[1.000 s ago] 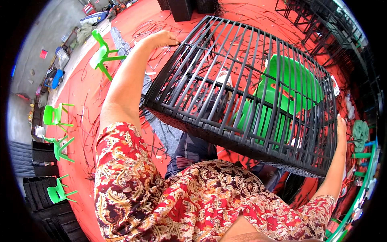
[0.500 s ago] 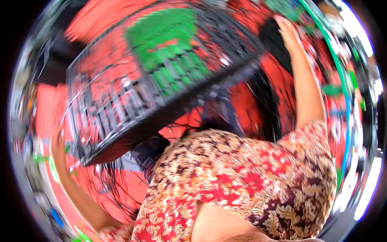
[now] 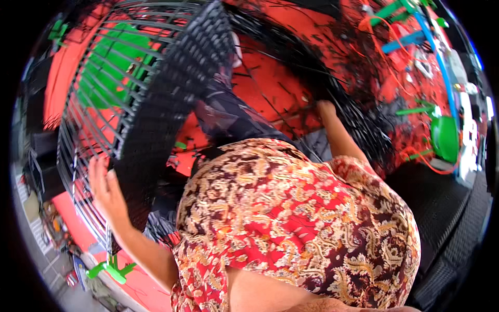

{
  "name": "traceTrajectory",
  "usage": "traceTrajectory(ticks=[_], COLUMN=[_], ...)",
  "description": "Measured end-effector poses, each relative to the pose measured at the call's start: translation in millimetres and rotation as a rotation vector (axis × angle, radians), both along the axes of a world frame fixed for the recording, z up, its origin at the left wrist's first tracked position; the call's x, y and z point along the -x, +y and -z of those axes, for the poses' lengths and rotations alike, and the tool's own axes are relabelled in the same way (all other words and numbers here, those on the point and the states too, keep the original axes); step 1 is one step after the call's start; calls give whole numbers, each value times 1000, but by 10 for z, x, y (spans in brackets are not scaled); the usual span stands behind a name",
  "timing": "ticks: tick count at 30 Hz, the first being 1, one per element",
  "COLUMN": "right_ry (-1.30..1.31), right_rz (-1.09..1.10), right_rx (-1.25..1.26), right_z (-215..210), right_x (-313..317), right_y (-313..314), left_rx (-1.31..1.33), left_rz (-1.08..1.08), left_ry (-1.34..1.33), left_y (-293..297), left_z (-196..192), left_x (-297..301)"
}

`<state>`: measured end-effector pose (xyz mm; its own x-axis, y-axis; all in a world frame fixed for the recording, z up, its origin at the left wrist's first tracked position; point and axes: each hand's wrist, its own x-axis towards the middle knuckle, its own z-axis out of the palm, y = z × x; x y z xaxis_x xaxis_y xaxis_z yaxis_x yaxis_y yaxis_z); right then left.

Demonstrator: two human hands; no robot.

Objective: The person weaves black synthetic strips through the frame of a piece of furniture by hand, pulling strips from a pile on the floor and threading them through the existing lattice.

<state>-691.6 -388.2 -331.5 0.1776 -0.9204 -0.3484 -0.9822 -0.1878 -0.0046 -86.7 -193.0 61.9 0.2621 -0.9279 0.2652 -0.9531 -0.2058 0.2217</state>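
A black furniture frame with thin bars and a woven side panel (image 3: 161, 99) leans at the left against my legs. My left hand (image 3: 108, 195) lies on its near end, fingers stretched out and flat along the bars. To the right, my right hand (image 3: 326, 109) reaches down beside a long bundle of black strips (image 3: 353, 109). Its fingers look curled in; whether a strip is between them is too small to make out. Through the bars shows a round green seat (image 3: 112, 65).
Loose black scraps lie over the red floor (image 3: 273, 78). At the right stand a green stool (image 3: 444, 138), an orange cord (image 3: 397, 44) and a dark woven piece (image 3: 431, 208). A green stand foot (image 3: 112, 270) is at lower left.
My right hand has come down from the far right to beside the strip bundle. My left hand now rests on the frame's end. The view has swung, with the frame now farther left and steeper.
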Motion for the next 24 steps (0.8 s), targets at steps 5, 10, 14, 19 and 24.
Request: traceTrajectory(ticks=[5, 10, 14, 19, 24], right_ry=[-540, -940, -1176, -1394, -1015], right_rz=[357, 651, 533, -241, -924], right_rx=[-42, -121, 87, 645, 877], right_z=[860, 83, -597, -3109, -4084], right_x=[-435, -1406, -1978, -3049, -3605], right_y=[686, 133, -554, -619, -968], left_rx=[54, 192, 226, 222, 162], left_rz=[-38, -74, -83, -103, -150], left_ry=[-85, -256, -274, -247, -311], left_y=[169, 245, 284, 321, 318], left_z=[121, 150, 102, 169, 311], left_x=[-332, -203, -140, -125, -109])
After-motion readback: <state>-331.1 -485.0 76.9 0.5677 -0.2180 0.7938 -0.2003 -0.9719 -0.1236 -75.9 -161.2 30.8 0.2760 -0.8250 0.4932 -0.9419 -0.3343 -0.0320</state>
